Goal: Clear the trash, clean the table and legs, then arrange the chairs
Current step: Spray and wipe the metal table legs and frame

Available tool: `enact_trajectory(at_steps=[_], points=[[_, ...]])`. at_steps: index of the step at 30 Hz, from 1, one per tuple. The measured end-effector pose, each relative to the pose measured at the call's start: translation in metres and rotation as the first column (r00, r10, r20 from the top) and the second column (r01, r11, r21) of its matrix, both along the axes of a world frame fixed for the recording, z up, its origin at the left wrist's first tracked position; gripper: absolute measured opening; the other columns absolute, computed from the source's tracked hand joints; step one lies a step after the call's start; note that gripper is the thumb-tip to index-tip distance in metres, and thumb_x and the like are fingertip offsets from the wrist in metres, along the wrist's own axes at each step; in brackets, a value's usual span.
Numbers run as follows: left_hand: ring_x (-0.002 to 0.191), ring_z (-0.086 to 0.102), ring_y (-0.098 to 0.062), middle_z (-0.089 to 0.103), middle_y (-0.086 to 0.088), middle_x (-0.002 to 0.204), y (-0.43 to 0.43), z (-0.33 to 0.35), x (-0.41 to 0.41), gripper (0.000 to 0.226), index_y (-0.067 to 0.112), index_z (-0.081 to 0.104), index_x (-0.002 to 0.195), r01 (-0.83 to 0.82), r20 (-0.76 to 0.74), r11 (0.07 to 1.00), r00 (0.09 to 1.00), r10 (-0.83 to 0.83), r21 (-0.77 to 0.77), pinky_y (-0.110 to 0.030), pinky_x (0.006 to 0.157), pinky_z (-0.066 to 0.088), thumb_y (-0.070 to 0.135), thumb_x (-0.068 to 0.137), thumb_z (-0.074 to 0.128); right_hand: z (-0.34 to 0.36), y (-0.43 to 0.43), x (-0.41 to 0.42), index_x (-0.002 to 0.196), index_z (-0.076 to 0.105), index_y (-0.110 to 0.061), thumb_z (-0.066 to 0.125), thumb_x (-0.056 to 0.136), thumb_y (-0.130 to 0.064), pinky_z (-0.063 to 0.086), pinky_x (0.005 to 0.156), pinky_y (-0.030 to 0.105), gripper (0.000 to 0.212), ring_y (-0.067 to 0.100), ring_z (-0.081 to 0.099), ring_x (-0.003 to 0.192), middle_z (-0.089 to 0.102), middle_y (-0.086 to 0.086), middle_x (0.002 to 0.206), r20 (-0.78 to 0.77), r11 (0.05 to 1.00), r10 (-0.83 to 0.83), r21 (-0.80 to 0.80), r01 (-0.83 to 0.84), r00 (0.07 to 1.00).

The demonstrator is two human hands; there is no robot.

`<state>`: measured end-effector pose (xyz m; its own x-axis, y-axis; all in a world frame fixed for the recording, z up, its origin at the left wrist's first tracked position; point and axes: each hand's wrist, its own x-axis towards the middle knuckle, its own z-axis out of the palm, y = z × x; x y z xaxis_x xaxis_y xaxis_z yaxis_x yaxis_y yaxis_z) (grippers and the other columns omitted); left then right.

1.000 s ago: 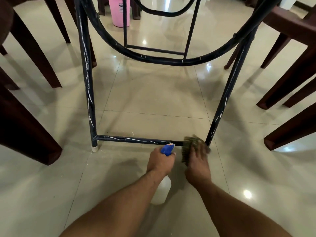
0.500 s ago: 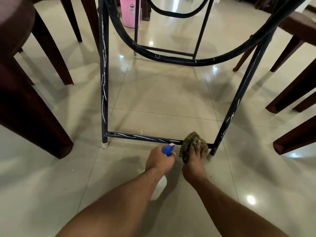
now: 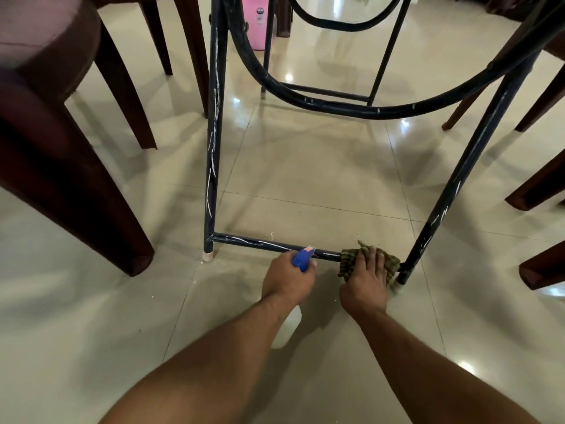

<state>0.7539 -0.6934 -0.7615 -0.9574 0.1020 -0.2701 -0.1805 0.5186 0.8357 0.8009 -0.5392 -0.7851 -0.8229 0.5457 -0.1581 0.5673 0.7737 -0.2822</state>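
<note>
Everything here is placed off the crossbar (image 3: 263,243) at the bottom of the table frame. Well left of it is a dark brown chair (image 3: 61,148) standing on the tile. The left table leg (image 3: 212,148) rises from the crossbar's left end, a thin painted tube scratched white all over.

Just in front of the crossbar's middle, the left hand (image 3: 287,281) is wrapped round a spray bottle (image 3: 301,259), blue head up, white body poking out under the wrist. Light plastic I'd guess, easy to hold by the neck like that.

At the crossbar's right end the right hand (image 3: 363,283) has its fingers curled over a cloth (image 3: 348,261) bunched around the tube. It's soft and floppy, so wrapping it round the bar and sliding seems the way to go. The frame looks stiff enough to lean on.

The right table leg (image 3: 452,191) slants up from there, with more chairs (image 3: 538,185) beyond. The floor (image 3: 305,166) is glossy beige tile, probably slick once sprayed. A pink bin (image 3: 260,26) sits far behind the crossbar.
</note>
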Motion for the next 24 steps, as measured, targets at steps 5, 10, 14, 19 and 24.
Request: enact_trajectory(at_steps=[5,10,14,19,24], points=[[0.073,0.063,-0.021,0.066,0.001,0.077,-0.011,-0.006,-0.003,0.021,0.022,0.065,0.082,0.051,0.035,0.999,0.998,-0.050,-0.013,-0.034,0.073,0.056,0.042,0.086,0.069,-0.001,-0.023,-0.010,0.160,0.007,-0.020,0.046,0.087,-0.001,-0.004,0.125,0.039,0.085,0.021,-0.020,0.151,-0.009,-0.002,0.166,0.005,0.828,0.561,0.005,-0.561,0.828],[0.059,0.053,-0.029,0.053,0.002,0.062,-0.031,-0.008,-0.007,0.029,0.020,0.054,0.065,0.012,0.112,1.000,0.994,-0.014,0.016,-0.038,0.067,0.056,0.041,0.080,0.067,-0.007,-0.003,0.005,0.159,0.004,-0.022,0.048,0.085,0.000,-0.004,0.124,0.046,0.089,0.021,-0.019,0.151,-0.012,0.000,0.166,0.012,0.940,0.307,0.150,-0.306,0.951],[0.057,0.047,-0.017,0.050,0.005,0.065,-0.043,-0.011,-0.004,0.025,0.022,0.055,0.077,0.037,0.096,0.999,0.995,-0.036,-0.007,-0.028,0.062,0.044,0.043,0.086,0.066,0.009,-0.033,-0.002,0.158,0.004,-0.008,0.036,0.094,-0.007,-0.010,0.121,0.046,0.072,0.035,-0.020,0.150,-0.018,0.013,0.164,0.063,0.980,-0.173,0.107,0.166,0.983],[0.075,0.063,-0.020,0.065,0.000,0.082,-0.058,-0.011,-0.009,0.015,0.022,0.062,0.093,-0.085,0.077,0.995,0.993,0.088,-0.044,-0.036,0.079,0.058,0.036,0.089,0.067,0.005,-0.092,-0.038,0.159,0.008,-0.016,0.046,0.094,-0.015,-0.008,0.123,0.040,0.076,0.026,-0.021,0.150,-0.009,0.008,0.167,0.033,0.830,0.546,0.116,-0.545,0.837],[0.070,0.060,-0.018,0.064,-0.003,0.081,-0.082,-0.002,-0.020,0.018,0.016,0.062,0.085,-0.139,0.120,0.990,0.983,0.140,-0.015,-0.033,0.073,0.055,0.032,0.091,0.066,0.003,-0.071,-0.033,0.158,-0.003,-0.024,0.045,0.086,0.000,-0.008,0.124,0.039,0.090,0.017,-0.020,0.151,-0.016,-0.003,0.165,0.092,0.764,0.620,0.155,-0.626,0.779]])
